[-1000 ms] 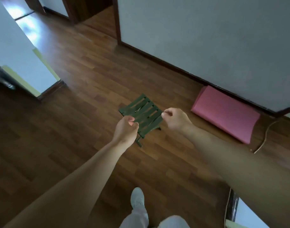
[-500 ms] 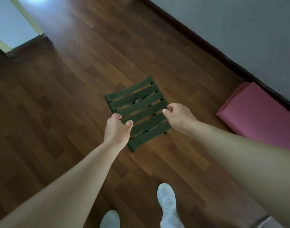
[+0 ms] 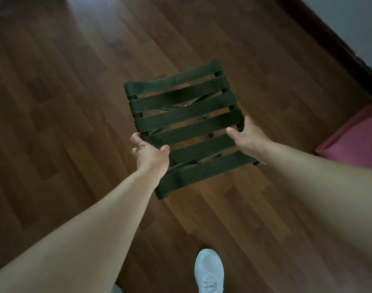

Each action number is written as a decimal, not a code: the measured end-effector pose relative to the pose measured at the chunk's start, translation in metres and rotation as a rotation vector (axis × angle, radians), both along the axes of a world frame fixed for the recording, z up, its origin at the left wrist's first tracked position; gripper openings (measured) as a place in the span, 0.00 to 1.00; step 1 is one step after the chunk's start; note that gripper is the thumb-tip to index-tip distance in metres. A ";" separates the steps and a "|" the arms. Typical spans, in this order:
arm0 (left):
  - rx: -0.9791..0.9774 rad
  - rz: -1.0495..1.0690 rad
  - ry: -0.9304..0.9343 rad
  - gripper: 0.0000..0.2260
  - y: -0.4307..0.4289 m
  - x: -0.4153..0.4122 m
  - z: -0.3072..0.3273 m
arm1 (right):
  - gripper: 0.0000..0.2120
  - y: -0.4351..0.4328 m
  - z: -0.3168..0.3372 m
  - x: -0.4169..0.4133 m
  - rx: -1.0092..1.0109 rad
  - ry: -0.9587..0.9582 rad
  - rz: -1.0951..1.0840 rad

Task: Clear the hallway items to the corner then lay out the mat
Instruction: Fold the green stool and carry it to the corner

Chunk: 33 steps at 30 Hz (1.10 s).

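**Stool drawn closer, both hands now on its side rails**

Since half a second ago the stool [image 3: 185,127] fills more of the view and sits nearer the body. Both hands have shifted from the near straps out to the seat's edges.

State of the hands:
- The left hand [image 3: 150,154] grasps the left rail, with the thumb over a strap and the fingers curled under.
- The right hand [image 3: 247,137] grasps the right rail, with the thumb on top and the fingers hidden beneath.

Location: the stool is over the wooden floor [image 3: 75,102], well apart from the pink mat [image 3: 356,142], which lies at the right edge beside the skirting board [image 3: 339,45]. Whether its feet are clear of the floor cannot be told.

Likely faults from here:
1. Crossed legs show through the straps. If the rails are pushed together, the frame will probably fold and may nip the fingers under the rails.
2. The straps are soft, so a grip on webbing alone could let the seat tilt or slip.
3. A white shoe [image 3: 209,271] stands just behind the stool. A stride forward could strike the legs.
4. A carry to the right risks stepping on the mat.
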<state>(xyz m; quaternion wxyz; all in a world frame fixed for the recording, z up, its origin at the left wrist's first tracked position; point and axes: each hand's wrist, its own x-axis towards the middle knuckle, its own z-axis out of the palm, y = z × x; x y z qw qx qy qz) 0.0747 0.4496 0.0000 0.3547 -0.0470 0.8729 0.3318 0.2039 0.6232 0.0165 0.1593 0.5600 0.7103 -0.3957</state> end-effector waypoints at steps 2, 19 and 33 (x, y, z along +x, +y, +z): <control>0.017 0.037 0.035 0.23 -0.001 -0.003 0.000 | 0.29 -0.002 0.002 -0.004 0.000 0.020 -0.079; 0.118 0.057 -0.029 0.25 -0.084 -0.069 0.212 | 0.23 -0.121 0.192 -0.110 -0.099 0.103 -0.078; 0.302 0.274 -0.038 0.21 -0.263 -0.126 0.469 | 0.27 -0.279 0.474 -0.201 -0.070 0.187 0.334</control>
